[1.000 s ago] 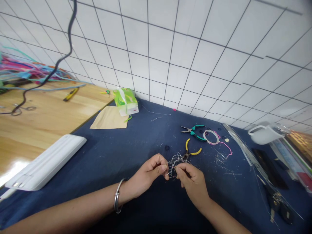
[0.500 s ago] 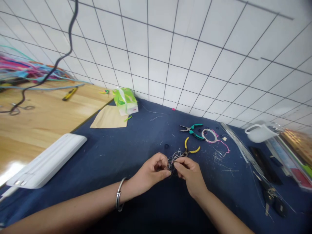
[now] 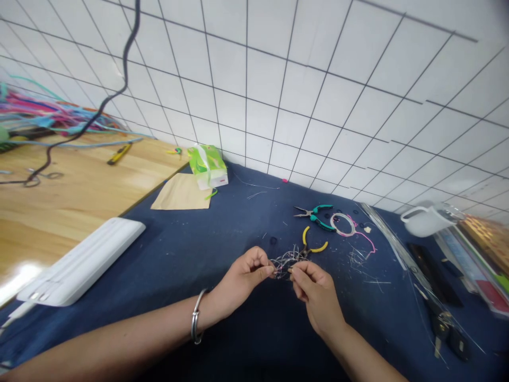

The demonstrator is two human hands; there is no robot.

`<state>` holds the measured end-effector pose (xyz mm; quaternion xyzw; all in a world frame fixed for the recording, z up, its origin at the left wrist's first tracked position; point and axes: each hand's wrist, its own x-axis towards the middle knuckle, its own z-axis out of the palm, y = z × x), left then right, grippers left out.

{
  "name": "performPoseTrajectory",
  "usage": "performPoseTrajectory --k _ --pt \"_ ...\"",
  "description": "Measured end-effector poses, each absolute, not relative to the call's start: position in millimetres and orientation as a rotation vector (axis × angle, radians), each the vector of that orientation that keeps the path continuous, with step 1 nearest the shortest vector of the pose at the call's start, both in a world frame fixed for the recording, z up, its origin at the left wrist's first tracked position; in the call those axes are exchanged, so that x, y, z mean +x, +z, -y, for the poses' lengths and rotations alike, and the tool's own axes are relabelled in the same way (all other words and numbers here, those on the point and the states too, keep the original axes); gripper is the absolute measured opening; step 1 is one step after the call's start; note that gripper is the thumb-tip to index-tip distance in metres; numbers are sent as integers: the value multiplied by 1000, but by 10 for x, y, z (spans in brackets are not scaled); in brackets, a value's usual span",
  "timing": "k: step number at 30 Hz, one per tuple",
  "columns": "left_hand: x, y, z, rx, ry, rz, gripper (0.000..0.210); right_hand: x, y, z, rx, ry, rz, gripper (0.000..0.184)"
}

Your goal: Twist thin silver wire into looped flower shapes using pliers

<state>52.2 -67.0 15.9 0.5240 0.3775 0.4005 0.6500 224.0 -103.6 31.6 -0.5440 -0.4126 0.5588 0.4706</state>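
Note:
Between my two hands is a tangled piece of thin silvery wire (image 3: 284,263) with small pinkish bits in it. My left hand (image 3: 251,271) pinches its left end between thumb and fingers, a silver bangle (image 3: 195,318) on that wrist. At the other end, my right hand (image 3: 314,289) has thumb and forefinger closed on the wire; the exact strand is too small to make out. Just beyond the right fingers lie yellow-handled pliers (image 3: 314,243), their jaws partly hidden by the wire. Farther back rest teal-handled long-nose pliers (image 3: 314,212), spread apart.
A wire coil (image 3: 342,225) with a pink strand and wire scraps (image 3: 358,260) lie to the right. Beyond them are long wires (image 3: 384,233), a white mug (image 3: 425,220) and keys (image 3: 440,331). To the left are a white power strip (image 3: 83,260), brown paper (image 3: 181,192) and a tissue pack (image 3: 207,165).
My hands have moved slightly apart, the right one shifting rightward, so more of the wire piece shows between them. The whole view has shifted a little.

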Motion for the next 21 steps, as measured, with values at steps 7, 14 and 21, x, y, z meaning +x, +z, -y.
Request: performPoseTrajectory --k 7,14,21 --pt "516 166 675 1211 923 -847 10 2340 329 1094 -1447 1211 1086 21" --pt "520 143 726 1291 897 -892 10 2310 384 1224 -1330 1336 888 17" --pt "541 182 801 1194 864 -737 8 2228 359 1265 -1126 1477 741 15"
